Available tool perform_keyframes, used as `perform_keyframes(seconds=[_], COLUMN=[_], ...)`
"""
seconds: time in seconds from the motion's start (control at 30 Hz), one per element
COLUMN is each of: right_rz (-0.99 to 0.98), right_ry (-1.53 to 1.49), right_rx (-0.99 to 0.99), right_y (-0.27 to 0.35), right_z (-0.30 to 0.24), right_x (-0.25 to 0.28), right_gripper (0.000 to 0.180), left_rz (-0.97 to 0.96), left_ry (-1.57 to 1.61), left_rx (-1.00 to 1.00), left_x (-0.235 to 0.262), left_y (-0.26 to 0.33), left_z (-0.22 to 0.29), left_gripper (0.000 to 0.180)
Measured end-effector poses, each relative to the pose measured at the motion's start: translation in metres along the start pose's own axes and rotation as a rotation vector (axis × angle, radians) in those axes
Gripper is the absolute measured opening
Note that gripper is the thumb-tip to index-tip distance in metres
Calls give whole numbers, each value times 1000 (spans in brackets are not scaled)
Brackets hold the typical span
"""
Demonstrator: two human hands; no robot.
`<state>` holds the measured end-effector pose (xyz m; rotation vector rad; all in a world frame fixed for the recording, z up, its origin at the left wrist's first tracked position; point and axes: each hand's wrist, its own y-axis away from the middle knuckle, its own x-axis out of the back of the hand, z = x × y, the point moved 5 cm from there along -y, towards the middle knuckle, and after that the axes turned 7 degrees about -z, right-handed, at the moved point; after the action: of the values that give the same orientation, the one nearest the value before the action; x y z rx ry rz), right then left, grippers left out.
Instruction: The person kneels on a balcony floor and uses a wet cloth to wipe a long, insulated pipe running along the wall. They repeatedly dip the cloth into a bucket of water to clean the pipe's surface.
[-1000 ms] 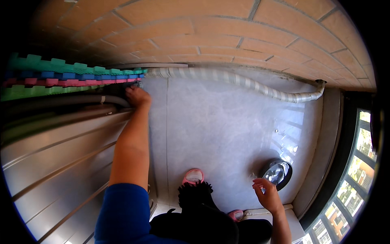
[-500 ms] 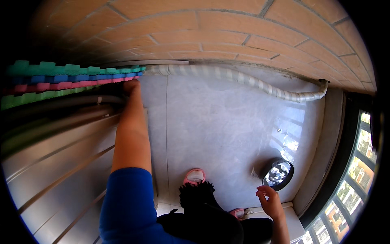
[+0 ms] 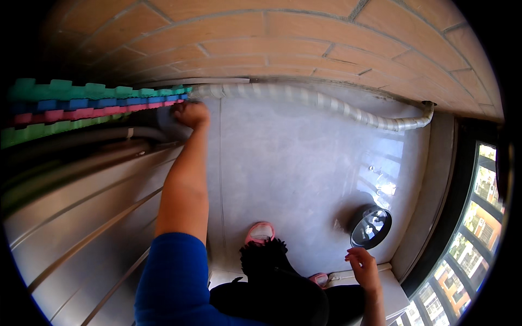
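Observation:
My left hand (image 3: 192, 113) reaches to the right-hand ends of a stack of foam mats (image 3: 81, 115) in green, blue, pink and light green. Its fingers are curled beside a blurred grey-blue patch at the gap below the mats; what they hold, if anything, is not clear. Low on the right, my right hand (image 3: 364, 267) hovers with loosely bent fingers apart and nothing visible in them. Just beyond its fingertips stands a round black bucket (image 3: 388, 224) with a shiny, reflecting inside.
A wrapped, pale striped hose (image 3: 304, 96) runs along the foot of the brick wall (image 3: 228, 30) into a hole. Metal panels (image 3: 87, 217) stand at the left. A barred window (image 3: 470, 233) is at the right. Pink footwear (image 3: 260, 232) shows on the grey floor (image 3: 293, 163).
My left hand has come out of the dark gap below the mats, toward the right, so that its back now shows. The right hand stays beside the bucket.

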<state>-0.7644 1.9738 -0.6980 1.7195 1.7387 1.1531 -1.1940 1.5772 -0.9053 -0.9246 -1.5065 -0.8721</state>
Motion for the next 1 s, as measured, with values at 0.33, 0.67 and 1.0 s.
perform_keyframes(seconds=[0.33, 0.67, 1.0], right_rz=[-41, -16, 12], right_ry=[1, 34, 41], right_rx=[32, 48, 25], right_y=[8, 19, 47], right_z=[-11, -16, -9], right_x=[1, -1, -6], right_gripper=[15, 15, 15], left_rz=[291, -108, -359], left_ry=[357, 831, 1259], left_rx=[-319, -1213, -1060], left_x=[33, 62, 54], left_y=[108, 387, 372], left_z=[83, 163, 156], left_gripper=[30, 29, 27])
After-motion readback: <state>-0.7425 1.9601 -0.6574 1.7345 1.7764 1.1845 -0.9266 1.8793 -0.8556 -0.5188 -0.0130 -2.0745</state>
